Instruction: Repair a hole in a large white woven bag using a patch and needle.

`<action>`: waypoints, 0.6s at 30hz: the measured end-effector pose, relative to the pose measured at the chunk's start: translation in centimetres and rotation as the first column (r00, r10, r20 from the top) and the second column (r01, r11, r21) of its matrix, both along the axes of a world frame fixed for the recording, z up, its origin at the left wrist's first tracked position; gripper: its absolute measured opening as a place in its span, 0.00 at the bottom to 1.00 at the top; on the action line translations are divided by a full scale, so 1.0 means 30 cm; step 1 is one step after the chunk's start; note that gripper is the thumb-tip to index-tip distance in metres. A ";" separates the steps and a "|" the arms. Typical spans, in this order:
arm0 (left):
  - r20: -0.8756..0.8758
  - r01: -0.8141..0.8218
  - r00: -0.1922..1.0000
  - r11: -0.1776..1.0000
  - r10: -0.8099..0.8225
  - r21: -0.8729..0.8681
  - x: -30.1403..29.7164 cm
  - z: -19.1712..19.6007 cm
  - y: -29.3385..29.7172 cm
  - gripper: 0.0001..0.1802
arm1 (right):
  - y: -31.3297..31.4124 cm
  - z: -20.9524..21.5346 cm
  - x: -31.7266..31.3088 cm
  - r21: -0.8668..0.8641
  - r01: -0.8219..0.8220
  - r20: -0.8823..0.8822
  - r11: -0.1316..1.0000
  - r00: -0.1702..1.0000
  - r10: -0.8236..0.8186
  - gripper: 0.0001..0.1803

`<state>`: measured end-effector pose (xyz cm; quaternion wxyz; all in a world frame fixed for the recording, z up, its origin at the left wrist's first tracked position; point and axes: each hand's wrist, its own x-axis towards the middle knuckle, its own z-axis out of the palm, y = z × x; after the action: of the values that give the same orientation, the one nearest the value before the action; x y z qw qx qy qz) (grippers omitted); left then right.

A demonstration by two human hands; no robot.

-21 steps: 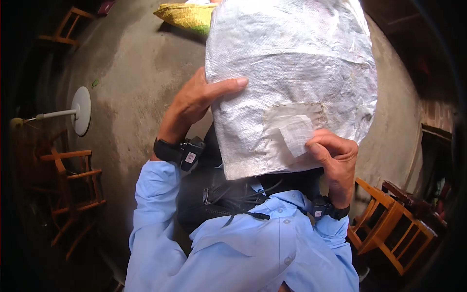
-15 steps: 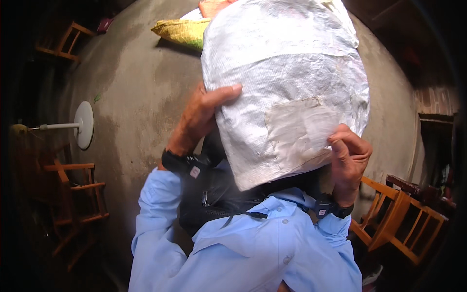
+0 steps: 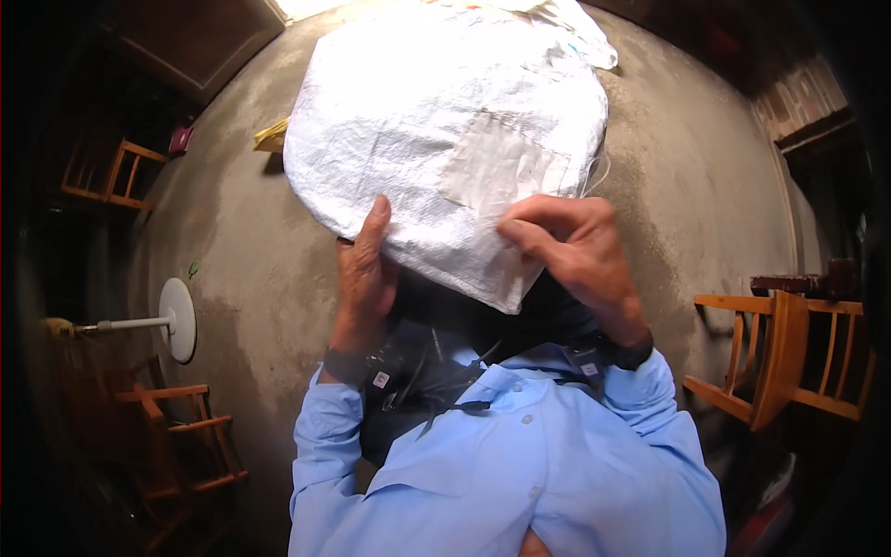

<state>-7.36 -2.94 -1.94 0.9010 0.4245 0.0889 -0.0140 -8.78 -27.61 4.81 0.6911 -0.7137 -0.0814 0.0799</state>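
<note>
A big white woven sack (image 3: pixel 436 139), full and rounded, fills the middle of the view above a concrete floor. A paler sewn patch (image 3: pixel 501 167) sits on its lower right face. My left hand (image 3: pixel 364 278) grips the sack's lower left edge with the thumb pressed on the front. My right hand (image 3: pixel 571 249) pinches the lower right edge just below the patch. Both wrists wear dark bands, and light blue sleeves run down to the lower edge.
Wooden chairs stand at the right (image 3: pixel 789 357), the lower left (image 3: pixel 186 436) and the upper left (image 3: pixel 111 172). A fan on a round white base (image 3: pixel 176 320) stands at the left. A yellow sack (image 3: pixel 272 136) peeks out behind the white one.
The sack has tipped flatter and swung up and left in view, covering most of the yellow sack. My right hand has moved up its lower edge, closer to the patch.
</note>
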 end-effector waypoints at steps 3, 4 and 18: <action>-0.098 0.068 0.993 0.998 -0.067 0.000 -0.001 -0.024 0.013 0.32 | 0.011 -0.056 0.030 -0.049 0.016 -0.009 0.999 1.000 -0.017 0.05; -0.146 0.101 0.984 0.995 -0.098 0.013 -0.010 -0.022 0.017 0.32 | 0.003 -0.072 0.030 -0.067 0.026 0.040 0.997 0.999 -0.023 0.04; -0.442 0.342 0.837 0.939 -0.324 -0.040 0.000 0.101 0.017 0.36 | -0.025 -0.034 0.137 0.166 0.224 -0.113 0.960 0.972 -0.207 0.06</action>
<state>-7.36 -2.41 1.10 0.8320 0.4373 0.2161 -0.2644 -4.65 -28.36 3.80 0.7596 -0.6493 0.0230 0.0302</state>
